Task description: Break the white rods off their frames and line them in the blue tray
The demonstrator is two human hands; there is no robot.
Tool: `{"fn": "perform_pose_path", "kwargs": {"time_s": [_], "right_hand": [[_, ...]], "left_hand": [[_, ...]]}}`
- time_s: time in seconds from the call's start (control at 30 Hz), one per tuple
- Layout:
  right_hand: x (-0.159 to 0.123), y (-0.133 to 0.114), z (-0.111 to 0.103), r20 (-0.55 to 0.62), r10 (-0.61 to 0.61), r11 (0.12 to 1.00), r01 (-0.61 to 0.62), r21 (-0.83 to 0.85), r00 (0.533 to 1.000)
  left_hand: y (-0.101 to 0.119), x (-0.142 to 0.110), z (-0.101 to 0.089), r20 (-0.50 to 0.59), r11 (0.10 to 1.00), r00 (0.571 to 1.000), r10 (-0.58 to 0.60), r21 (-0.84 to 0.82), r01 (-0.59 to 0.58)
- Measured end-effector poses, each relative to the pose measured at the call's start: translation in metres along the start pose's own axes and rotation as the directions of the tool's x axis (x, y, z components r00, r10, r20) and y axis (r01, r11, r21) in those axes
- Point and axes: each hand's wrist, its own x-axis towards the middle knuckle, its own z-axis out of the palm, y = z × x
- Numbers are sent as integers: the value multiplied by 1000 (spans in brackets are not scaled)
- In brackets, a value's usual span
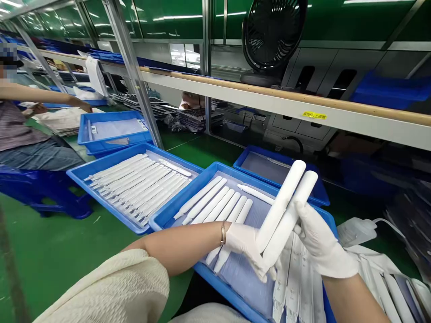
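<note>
Two long white round-ended plastic parts (282, 206) are held side by side, tilted, above the near blue tray (215, 168). My left hand (247, 246), in a white glove, is closed round their lower ends. My right hand (319, 240), also gloved, has its fingers curled against the side of the right-hand part, higher up. Below in the tray lies a row of similar white parts (215, 202), and one more lies crosswise (256, 194) at the back. White pieces with small slots and marks (292, 278) lie on the tray's right side, partly hidden by my hands.
A second blue tray (138, 229) with several white parts adjoins on the left. Behind stand another tray (245, 157), a shelf rail (269, 96) and a black fan (274, 36). A plastic bottle (357, 231) lies right. A person (27, 121) works at far left.
</note>
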Motion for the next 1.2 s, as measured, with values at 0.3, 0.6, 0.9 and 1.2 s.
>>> {"fn": "perform_pose_path", "kwargs": {"time_s": [0.3,0.6,0.9,1.2], "right_hand": [[-13,16,-4,58,117,986,-123,116,991],[-11,8,2,-65,78,996,-75,45,995],[-3,23,-6,-150,60,998,-63,-14,987],[1,26,-7,-47,201,974,-194,118,978]], "left_hand": [[-12,13,-3,18,999,999,-40,2,40],[5,15,15,-438,955,851,290,192,-227],[-1,18,16,-679,971,696,234,128,-201],[3,19,17,-695,941,708,127,-142,-308]]}}
